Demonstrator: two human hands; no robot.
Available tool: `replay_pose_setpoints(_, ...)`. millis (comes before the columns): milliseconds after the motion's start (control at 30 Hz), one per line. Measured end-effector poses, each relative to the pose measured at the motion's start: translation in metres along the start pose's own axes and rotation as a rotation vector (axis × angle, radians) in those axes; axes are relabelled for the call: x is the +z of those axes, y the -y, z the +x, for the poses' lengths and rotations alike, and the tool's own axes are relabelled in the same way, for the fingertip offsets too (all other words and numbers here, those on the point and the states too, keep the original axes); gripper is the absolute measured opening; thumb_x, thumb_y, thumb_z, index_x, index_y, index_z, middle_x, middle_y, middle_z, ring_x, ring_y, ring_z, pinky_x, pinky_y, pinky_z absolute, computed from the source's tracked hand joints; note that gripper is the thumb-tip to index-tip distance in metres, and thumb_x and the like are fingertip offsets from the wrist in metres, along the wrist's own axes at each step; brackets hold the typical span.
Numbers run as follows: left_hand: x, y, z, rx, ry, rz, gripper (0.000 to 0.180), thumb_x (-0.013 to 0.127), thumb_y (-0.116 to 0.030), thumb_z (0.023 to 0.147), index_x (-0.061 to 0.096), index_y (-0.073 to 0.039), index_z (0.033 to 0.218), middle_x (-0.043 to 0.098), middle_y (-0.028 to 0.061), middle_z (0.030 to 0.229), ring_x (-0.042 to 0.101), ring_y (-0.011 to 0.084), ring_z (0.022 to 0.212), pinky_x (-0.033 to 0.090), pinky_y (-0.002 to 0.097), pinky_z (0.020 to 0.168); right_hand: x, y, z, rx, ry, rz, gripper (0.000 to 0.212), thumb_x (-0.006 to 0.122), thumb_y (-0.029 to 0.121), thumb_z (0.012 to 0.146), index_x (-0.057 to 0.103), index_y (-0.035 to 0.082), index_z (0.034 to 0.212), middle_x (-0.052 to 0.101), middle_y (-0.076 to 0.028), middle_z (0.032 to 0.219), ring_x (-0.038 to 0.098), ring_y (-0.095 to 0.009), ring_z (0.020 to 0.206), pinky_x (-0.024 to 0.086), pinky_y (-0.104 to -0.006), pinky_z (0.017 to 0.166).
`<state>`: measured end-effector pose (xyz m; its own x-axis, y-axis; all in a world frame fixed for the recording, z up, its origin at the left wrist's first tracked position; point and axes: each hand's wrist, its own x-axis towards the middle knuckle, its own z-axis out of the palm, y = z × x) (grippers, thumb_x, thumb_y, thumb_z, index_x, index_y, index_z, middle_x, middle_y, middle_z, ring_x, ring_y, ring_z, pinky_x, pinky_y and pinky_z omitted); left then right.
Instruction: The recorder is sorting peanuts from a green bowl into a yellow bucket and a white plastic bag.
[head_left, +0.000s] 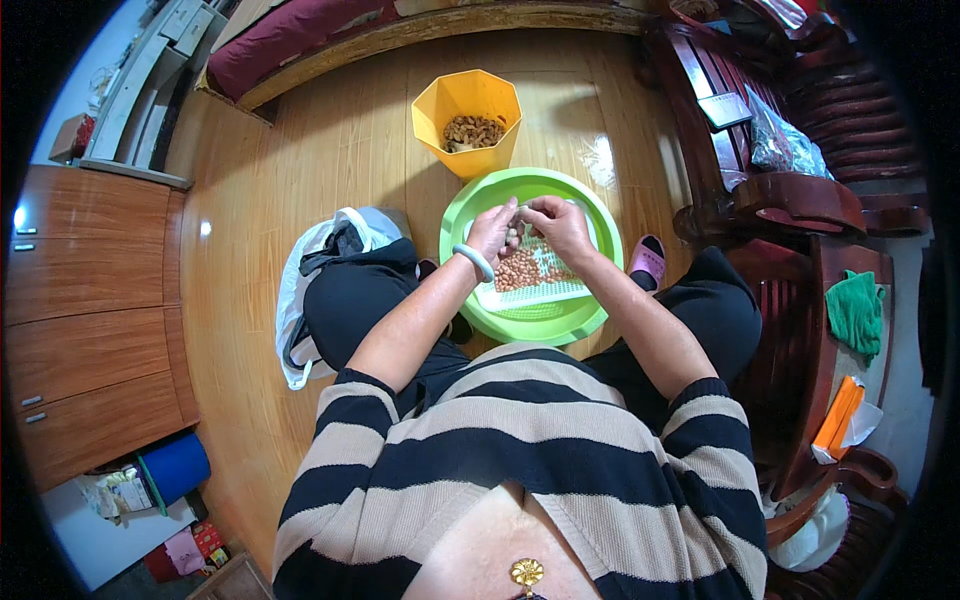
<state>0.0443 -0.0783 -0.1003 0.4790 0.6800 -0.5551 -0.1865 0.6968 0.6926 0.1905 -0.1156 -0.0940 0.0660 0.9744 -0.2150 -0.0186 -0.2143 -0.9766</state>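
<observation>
My left hand, with a pale bangle on its wrist, and my right hand meet over a round green basin on the floor between my knees. Both pinch a small peanut pod between their fingertips. Under my hands, a white rectangular tray inside the basin holds several pinkish shelled peanuts. Beyond the basin stands a yellow bin with brown shells in it.
A white plastic bag with dark cloth lies by my left knee. A pink slipper sits right of the basin. Dark wooden furniture stands at the right with a green cloth. Wooden cabinets line the left.
</observation>
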Motion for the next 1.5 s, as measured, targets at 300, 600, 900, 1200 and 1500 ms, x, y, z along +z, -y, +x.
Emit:
replay_pose_setpoints(300, 0.007, 0.005, -0.005, 0.014, 0.047, 0.007, 0.034, 0.042, -0.041, 0.095, 0.050, -0.011, 0.081, 0.046, -0.0010, 0.062, 0.043, 0.0071, 0.046, 0.027, 0.0179, 0.036, 0.004, 0.007, -0.002, 0.043, -0.020, 0.118, 0.015, 0.067, 0.013, 0.082, 0.065, -0.002, 0.085, 0.063, -0.004, 0.077, 0.058, -0.009, 0.069, 0.046, -0.0249, 0.060)
replay_pose_setpoints(600, 0.005, 0.003, -0.005, -0.246, 0.036, 0.005, 0.041, 0.040, -0.050, 0.093, 0.049, -0.013, 0.076, 0.049, 0.0006, 0.058, 0.040, 0.0086, 0.038, 0.025, 0.0196, 0.031, 0.005, -0.014, -0.004, -0.286, -0.125, -0.447, 0.014, 0.064, 0.013, 0.079, 0.059, 0.000, 0.077, 0.053, -0.013, 0.077, 0.055, -0.027, 0.069, 0.045, -0.0343, 0.064)
replay_pose_setpoints(900, -0.005, 0.016, 0.002, -0.387, 0.120, -0.107, 0.041, 0.039, -0.046, 0.091, 0.046, -0.012, 0.069, 0.045, -0.0002, 0.056, 0.038, 0.0085, 0.037, 0.024, 0.0195, 0.031, 0.009, -0.049, -0.002, -0.062, -0.033, -0.082, 0.016, 0.054, 0.016, 0.089, 0.052, 0.001, 0.085, 0.054, -0.008, 0.082, 0.054, -0.017, 0.072, 0.045, -0.0311, 0.067)
replay_pose_setpoints(1200, -0.009, 0.006, 0.000, -0.230, 0.187, -0.121, 0.038, 0.041, -0.044, 0.086, 0.048, -0.009, 0.071, 0.048, 0.0032, 0.057, 0.039, 0.0115, 0.041, 0.025, 0.0224, 0.033, -0.013, -0.037, -0.003, 0.321, 0.311, 0.791, 0.017, 0.048, 0.019, 0.094, 0.055, 0.004, 0.101, 0.061, -0.007, 0.087, 0.061, -0.017, 0.075, 0.050, -0.0300, 0.072)
replay_pose_setpoints(1500, -0.011, 0.008, 0.004, -0.255, 0.147, -0.052, 0.041, 0.044, -0.047, 0.089, 0.048, -0.011, 0.070, 0.049, 0.0018, 0.056, 0.041, 0.0103, 0.039, 0.025, 0.0205, 0.032, -0.015, -0.036, 0.001, 0.340, 0.217, 0.529, 0.021, 0.057, 0.021, 0.090, 0.061, 0.005, 0.101, 0.063, -0.002, 0.090, 0.060, -0.012, 0.079, 0.048, -0.0254, 0.073)
